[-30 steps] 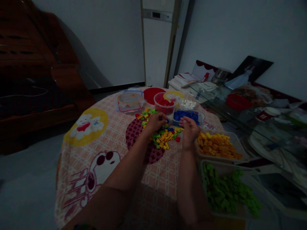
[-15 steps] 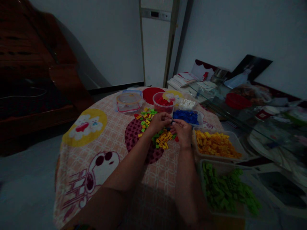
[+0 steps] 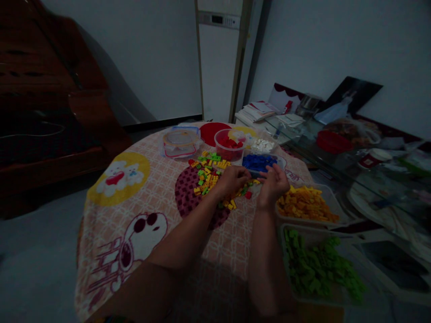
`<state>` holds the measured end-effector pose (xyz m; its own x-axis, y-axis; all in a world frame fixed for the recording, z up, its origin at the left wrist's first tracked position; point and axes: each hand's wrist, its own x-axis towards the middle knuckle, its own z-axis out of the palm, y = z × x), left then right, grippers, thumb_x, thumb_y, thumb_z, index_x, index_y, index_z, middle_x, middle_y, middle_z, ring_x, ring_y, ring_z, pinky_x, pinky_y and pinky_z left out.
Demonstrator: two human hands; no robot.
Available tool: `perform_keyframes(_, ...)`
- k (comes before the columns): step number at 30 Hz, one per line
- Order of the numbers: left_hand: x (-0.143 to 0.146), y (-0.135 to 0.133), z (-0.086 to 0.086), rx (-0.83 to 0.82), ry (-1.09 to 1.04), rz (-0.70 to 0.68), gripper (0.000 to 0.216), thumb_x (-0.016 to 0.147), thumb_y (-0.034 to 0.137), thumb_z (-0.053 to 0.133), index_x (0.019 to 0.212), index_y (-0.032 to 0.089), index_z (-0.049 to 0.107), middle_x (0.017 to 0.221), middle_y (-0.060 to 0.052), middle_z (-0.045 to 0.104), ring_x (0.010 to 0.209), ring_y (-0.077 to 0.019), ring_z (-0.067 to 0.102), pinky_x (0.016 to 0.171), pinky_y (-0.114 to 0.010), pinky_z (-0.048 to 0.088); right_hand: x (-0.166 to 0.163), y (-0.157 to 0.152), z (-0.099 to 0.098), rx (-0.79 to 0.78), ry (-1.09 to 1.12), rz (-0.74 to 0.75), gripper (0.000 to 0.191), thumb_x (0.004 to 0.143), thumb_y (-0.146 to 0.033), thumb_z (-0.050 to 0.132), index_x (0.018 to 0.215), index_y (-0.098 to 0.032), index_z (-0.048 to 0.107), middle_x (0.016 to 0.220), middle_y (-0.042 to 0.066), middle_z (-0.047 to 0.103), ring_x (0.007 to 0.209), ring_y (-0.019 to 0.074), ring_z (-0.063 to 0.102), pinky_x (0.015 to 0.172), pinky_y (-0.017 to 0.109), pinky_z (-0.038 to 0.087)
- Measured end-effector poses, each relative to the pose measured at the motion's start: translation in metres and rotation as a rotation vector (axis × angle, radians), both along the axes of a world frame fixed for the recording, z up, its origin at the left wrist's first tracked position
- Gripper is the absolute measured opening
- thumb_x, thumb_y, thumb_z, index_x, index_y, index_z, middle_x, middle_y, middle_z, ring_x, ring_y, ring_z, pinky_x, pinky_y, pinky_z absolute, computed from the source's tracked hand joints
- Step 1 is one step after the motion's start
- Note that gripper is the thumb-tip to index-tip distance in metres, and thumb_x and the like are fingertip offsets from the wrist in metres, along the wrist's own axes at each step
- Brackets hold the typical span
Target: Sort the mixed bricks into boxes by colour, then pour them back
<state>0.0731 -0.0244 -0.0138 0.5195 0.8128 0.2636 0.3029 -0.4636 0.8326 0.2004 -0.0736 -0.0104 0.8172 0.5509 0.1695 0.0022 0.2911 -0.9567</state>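
My left hand (image 3: 233,180) is over the right part of a loose pile of yellow and green toy bricks (image 3: 209,181), with a few red ones among them. Its fingers are curled together, and what they hold, if anything, is hidden. My right hand (image 3: 274,184) is raised at the front edge of a clear container of blue bricks (image 3: 257,162). Its fingers are parted, and I see no brick between them. A single red brick (image 3: 248,195) lies on the cloth between my hands.
A tub of red bricks (image 3: 229,144) and a container of white pieces (image 3: 263,145) stand behind. At right are boxes of orange-yellow bricks (image 3: 303,204) and green bricks (image 3: 319,264). Lidded plastic boxes (image 3: 181,142) sit back left. A cluttered glass table (image 3: 323,166) adjoins.
My hands were together over the pile with a small dark piece between the fingers. Now they are apart: the right has moved right beside the blue container, and the left slightly right and down.
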Motion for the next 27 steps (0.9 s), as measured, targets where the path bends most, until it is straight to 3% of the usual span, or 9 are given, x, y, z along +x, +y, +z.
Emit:
perform_keyframes(6,0.026,-0.028,-0.002,0.170,0.175,-0.205,0.021,0.084,0.015,0.055,0.086,0.016,0.076,0.082,-0.003,0.074,0.080,-0.0176,0.066,0.075,-0.025,0.047,-0.013,-0.017,0.037,0.059,-0.094,-0.002,0.035,0.084,-0.037,0.055,0.107,-0.015,0.068,0.078,0.003,0.070,0.055,0.0120,0.063,0.046,0.021,0.050)
perform_keyframes(10,0.036,-0.040,-0.006,0.259,0.337,-0.233,0.024,0.088,0.020,0.056,0.101,0.019,0.076,0.102,-0.007,0.076,0.094,-0.0208,0.068,0.082,-0.027,0.049,0.004,-0.031,0.053,0.109,-0.089,-0.187,0.036,0.085,-0.035,0.050,0.111,-0.016,0.067,0.080,0.004,0.068,0.058,0.0136,0.065,0.048,0.024,0.053)
perform_keyframes(13,0.039,-0.044,-0.007,0.330,0.463,-0.256,0.022,0.090,0.030,0.061,0.105,0.021,0.074,0.109,-0.009,0.074,0.102,-0.0235,0.068,0.084,-0.030,0.050,0.027,-0.038,0.047,0.141,-0.107,-0.299,0.045,0.087,-0.038,0.045,0.125,-0.019,0.061,0.092,0.006,0.069,0.068,0.0164,0.068,0.055,0.029,0.058)
perform_keyframes(19,0.043,-0.048,-0.008,0.419,0.526,-0.290,0.018,0.087,0.031,0.067,0.101,0.020,0.073,0.106,-0.010,0.073,0.102,-0.0243,0.067,0.084,-0.031,0.049,0.049,-0.037,0.026,0.140,-0.114,-0.309,0.058,0.087,-0.047,0.043,0.140,-0.025,0.049,0.113,0.009,0.068,0.091,0.0219,0.073,0.067,0.037,0.062)
perform_keyframes(27,0.047,-0.052,-0.006,0.469,0.538,-0.347,0.020,0.087,0.026,0.064,0.102,0.021,0.075,0.101,-0.010,0.073,0.097,-0.0247,0.068,0.082,-0.032,0.049,0.039,-0.033,0.028,0.161,-0.063,-0.366,0.049,0.087,-0.036,0.043,0.133,-0.024,0.053,0.106,0.008,0.070,0.090,0.0209,0.074,0.076,0.039,0.064)
